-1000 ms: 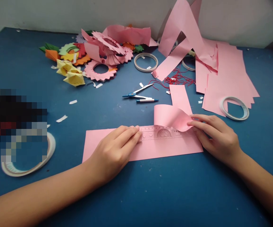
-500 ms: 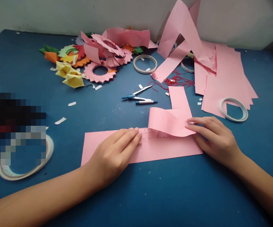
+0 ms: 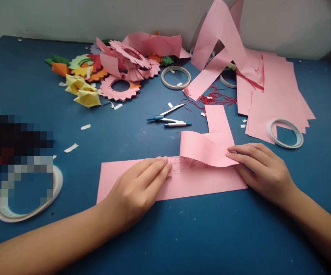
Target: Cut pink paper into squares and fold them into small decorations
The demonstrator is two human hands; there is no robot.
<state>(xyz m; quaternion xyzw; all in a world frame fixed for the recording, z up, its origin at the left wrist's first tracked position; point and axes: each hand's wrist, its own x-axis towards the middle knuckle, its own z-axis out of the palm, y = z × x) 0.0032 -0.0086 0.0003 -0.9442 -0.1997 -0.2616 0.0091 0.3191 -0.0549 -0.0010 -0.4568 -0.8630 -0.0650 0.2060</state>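
Note:
A pink paper sheet lies flat before me with a clear plastic ruler along its upper part. Fingers together, my left hand presses the ruler down onto the sheet. My right hand pinches the end of a pink paper strip at the sheet's right side. That strip curls back to the left over the ruler and hides its right part. Another pink length stretches away behind the curl. How these two pieces join I cannot tell.
A compass and a pencil-like piece lie beyond the sheet. Behind are red thread, stacked pink paper, folded paper shapes and tape rolls. A larger tape roll is at left, beside a pixelated patch.
The camera view has shifted slightly. Both hands keep nearly the same places on the ruler and the strip, and the curl looks almost unchanged.

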